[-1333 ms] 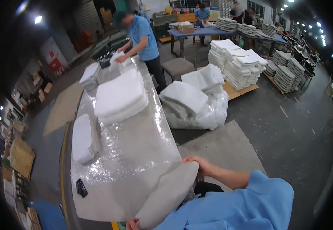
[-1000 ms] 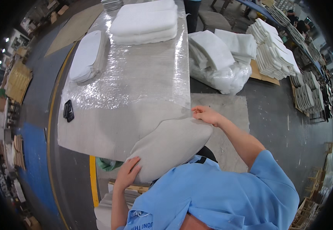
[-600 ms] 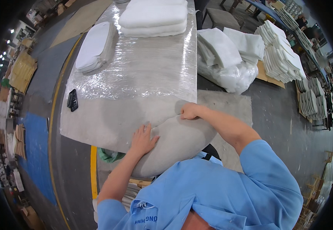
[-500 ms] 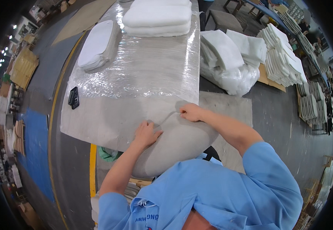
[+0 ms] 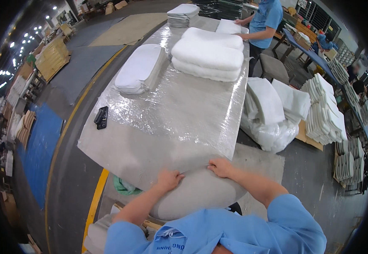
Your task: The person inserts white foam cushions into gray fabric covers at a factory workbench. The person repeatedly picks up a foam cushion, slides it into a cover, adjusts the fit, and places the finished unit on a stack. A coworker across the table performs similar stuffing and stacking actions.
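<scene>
A grey, rounded fabric cushion (image 5: 203, 192) lies at the near edge of the table, close against my body. My left hand (image 5: 170, 180) is closed, its thumb and fingers pinching the cushion's far edge; motion blurs it slightly. To its right, my right hand (image 5: 221, 168) is closed in a pinch on the same edge. A short stretch of the edge runs between the two hands. What lies under the fingertips is hidden.
The table (image 5: 116, 146) is partly covered in clear plastic film. On it are a black stapler-like tool (image 5: 101, 117), a stack of white rounded pads (image 5: 135, 70) and thick white wadding (image 5: 209, 53). A co-worker (image 5: 266, 25) stands at the far right. Foam pieces (image 5: 266, 103) lie beside the table.
The view has tilted up, bringing the co-worker and the table's far end into sight. My left hand, earlier spread on the cushion, is now closed at its edge. My right hand still pinches there.
</scene>
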Demonstrator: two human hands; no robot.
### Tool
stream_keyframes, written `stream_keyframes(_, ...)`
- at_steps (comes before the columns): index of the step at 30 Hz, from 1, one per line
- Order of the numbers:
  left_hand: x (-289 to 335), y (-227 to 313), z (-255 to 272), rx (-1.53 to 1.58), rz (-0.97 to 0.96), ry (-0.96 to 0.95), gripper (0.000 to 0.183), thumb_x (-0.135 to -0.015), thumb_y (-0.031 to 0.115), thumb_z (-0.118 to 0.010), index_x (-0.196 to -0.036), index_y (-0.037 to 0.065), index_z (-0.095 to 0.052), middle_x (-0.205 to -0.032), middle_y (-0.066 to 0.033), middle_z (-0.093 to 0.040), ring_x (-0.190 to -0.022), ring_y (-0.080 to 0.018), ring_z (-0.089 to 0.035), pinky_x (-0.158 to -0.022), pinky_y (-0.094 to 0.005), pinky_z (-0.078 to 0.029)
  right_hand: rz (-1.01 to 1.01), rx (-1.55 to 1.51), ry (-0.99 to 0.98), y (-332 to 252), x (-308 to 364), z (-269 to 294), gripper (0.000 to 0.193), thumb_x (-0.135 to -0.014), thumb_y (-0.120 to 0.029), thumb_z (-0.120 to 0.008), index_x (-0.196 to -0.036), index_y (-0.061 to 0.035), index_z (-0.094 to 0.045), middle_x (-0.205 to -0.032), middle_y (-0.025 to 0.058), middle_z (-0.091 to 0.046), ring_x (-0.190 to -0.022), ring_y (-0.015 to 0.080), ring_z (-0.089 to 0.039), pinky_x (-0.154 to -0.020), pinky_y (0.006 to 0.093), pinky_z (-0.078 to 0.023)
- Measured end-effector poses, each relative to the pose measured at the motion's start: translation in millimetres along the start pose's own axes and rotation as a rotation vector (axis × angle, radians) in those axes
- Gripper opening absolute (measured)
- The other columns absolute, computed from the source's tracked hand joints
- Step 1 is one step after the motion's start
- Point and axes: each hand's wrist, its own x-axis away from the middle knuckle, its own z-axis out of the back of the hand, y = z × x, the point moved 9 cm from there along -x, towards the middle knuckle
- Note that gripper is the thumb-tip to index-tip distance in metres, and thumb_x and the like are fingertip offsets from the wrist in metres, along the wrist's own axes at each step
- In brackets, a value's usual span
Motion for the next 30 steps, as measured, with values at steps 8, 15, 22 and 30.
stream_keyframes(8,0.4,-8.9,-1.2,0.052,0.016,0.227,0.04,-0.107,0.042,-0.05,-0.092,0.008,-0.064,-0.082,-0.0199,-0.071,-0.08,-0.0432,-0.07,-0.07,-0.056,-0.051,0.025,-0.041,0.17,-14.3,5.7,13.2,0.022,-0.1,-0.03,-0.057,-0.101,-0.0101,-0.068,-0.095,0.0177,-0.07,-0.098,0.0405,-0.065,-0.085,0.052,-0.05)
stream_keyframes(15,-3.9,-2.2,4.1,0.001,0.023,0.179,0.038,-0.107,0.041,-0.048,-0.098,0.008,-0.063,-0.087,-0.02,-0.072,-0.084,-0.0426,-0.07,-0.073,-0.0565,-0.051,0.054,0.054,0.155,-7.0,-1.3,6.4,0.023,-0.101,-0.033,-0.057,-0.102,-0.0122,-0.067,-0.099,0.0122,-0.069,-0.106,0.0364,-0.064,-0.091,0.0521,-0.048)
stream_keyframes(22,-2.2,7.4,11.4,-0.059,-0.005,0.186,0.038,-0.107,0.041,-0.047,-0.099,0.009,-0.065,-0.091,-0.0197,-0.073,-0.089,-0.0438,-0.07,-0.077,-0.0564,-0.052,0.065,0.134,0.183,-15.6,-0.7,12.7,0.023,-0.102,-0.033,-0.057,-0.108,-0.0119,-0.064,-0.105,0.0117,-0.067,-0.113,0.0342,-0.061,-0.096,0.0494,-0.046)
stream_keyframes(30,1.0,17.7,17.1,-0.039,-0.057,0.251,0.034,-0.106,0.039,-0.05,-0.096,0.009,-0.064,-0.09,-0.0209,-0.073,-0.087,-0.0441,-0.07,-0.076,-0.0568,-0.052,0.015,0.043,0.086,-10.2,1.3,10.1,0.023,-0.102,-0.032,-0.057,-0.111,-0.0109,-0.058,-0.099,0.0199,-0.067,-0.099,0.043,-0.064,-0.086,0.0551,-0.048)
